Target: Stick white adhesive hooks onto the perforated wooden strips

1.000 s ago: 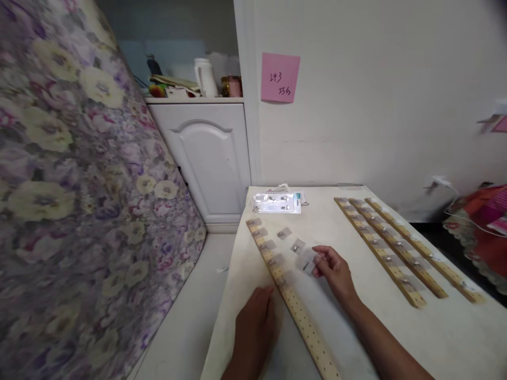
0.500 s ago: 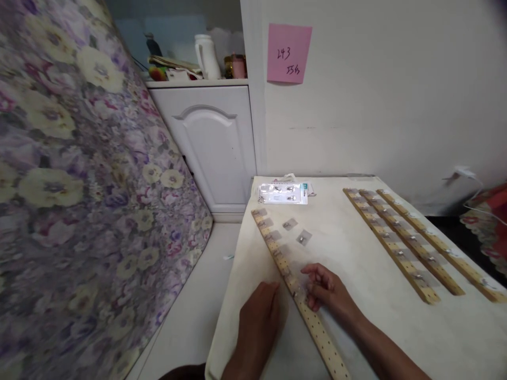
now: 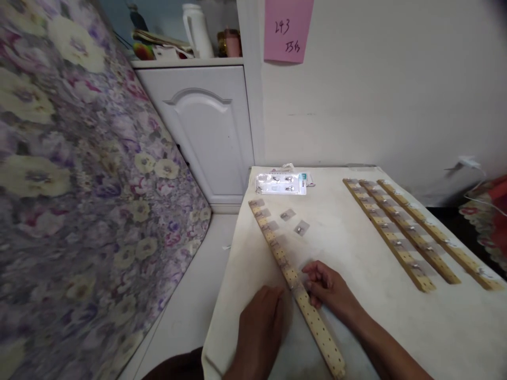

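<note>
A long perforated wooden strip (image 3: 317, 327) lies slantwise on the table, with several small clear packets holding metal pieces along its upper part. My left hand (image 3: 261, 322) rests left of the strip, its fingers curled together; what they hold, if anything, is hidden. On the other side, my right hand (image 3: 327, 287) has its fingers bent beside the strip's edge, near the lowest packet, and whether it grips anything is too small to tell. Two loose clear packets, one (image 3: 288, 215) above the other (image 3: 301, 228), lie right of the strip's upper part.
Three similar strips with packets, the nearest one (image 3: 386, 229) leftmost, lie at the right of the table (image 3: 396, 327). A clear blister pack (image 3: 279, 183) lies at the back edge. A floral curtain (image 3: 99, 184) hangs at left, before a white cabinet (image 3: 206, 137).
The view has tilted down a little, so the scene sits higher. My right hand's fingers have drawn closer together near the strip. My left hand has hardly moved.
</note>
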Demonstrator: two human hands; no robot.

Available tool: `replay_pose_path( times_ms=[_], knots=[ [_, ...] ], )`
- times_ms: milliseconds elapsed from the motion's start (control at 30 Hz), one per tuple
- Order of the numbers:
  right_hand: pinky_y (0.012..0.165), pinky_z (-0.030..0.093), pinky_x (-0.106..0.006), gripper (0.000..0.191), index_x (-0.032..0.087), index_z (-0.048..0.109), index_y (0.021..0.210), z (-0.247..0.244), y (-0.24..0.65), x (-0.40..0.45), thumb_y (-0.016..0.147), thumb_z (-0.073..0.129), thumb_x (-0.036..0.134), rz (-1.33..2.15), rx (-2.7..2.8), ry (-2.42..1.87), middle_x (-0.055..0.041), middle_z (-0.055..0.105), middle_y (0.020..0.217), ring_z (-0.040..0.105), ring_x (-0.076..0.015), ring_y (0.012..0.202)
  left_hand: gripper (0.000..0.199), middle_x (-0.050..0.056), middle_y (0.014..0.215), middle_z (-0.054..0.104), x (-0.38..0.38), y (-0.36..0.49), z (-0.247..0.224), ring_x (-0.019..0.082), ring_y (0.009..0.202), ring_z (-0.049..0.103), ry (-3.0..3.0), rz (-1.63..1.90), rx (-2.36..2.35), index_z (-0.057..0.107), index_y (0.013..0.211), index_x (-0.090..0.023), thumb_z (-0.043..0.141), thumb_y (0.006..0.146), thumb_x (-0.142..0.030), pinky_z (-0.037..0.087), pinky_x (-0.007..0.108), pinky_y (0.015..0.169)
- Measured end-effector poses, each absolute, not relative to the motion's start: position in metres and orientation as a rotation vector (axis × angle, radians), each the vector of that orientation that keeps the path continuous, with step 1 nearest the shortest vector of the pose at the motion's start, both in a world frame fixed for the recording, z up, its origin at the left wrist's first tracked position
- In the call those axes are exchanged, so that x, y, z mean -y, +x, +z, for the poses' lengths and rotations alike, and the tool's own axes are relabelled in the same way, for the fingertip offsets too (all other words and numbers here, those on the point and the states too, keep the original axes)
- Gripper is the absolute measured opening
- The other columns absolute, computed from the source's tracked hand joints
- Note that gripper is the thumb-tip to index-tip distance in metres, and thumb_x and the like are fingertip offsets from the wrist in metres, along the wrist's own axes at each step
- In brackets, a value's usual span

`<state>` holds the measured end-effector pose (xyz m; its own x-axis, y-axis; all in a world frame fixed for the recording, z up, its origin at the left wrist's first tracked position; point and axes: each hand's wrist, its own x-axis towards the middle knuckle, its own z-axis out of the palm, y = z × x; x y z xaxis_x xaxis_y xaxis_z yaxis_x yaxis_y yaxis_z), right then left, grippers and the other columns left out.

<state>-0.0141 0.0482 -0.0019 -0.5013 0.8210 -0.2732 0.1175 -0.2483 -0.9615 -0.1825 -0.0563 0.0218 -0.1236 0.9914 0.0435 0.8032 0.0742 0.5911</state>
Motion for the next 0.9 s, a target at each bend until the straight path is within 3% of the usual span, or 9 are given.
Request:
replay_pose_path(
  times_ms=[333, 900],
  knots=[
    [0.041, 0.044, -0.021, 0.019, 0.022, 0.05, 0.095, -0.004, -0.014, -0.051, 0.075, 0.052, 0.02, 1.763, 1.568, -1.123, 0.0089, 0.05, 0.067, 0.057, -0.0081, 0.044, 0.036, 0.008, 0.099, 0.065, 0.061, -0.171, 0.012, 0.02, 0.094, 0.06, 1.887, 0.689, -2.037, 0.056, 0.122, -0.018, 0.037, 0.091, -0.019, 0.052, 0.034, 0.081],
    [0.041, 0.046, -0.021, 0.02, 0.022, 0.049, 0.095, -0.001, -0.013, -0.051, 0.076, 0.05, 0.018, 1.762, 1.543, -1.131, 0.0081, 0.051, 0.069, 0.058, -0.0082, 0.045, 0.042, 0.008, 0.095, 0.063, 0.055, -0.168, 0.014, 0.02, 0.089, 0.06, 1.879, 0.568, -2.03, 0.053, 0.127, -0.021, 0.034, 0.09, -0.017, 0.052, 0.031, 0.076]
  ],
)
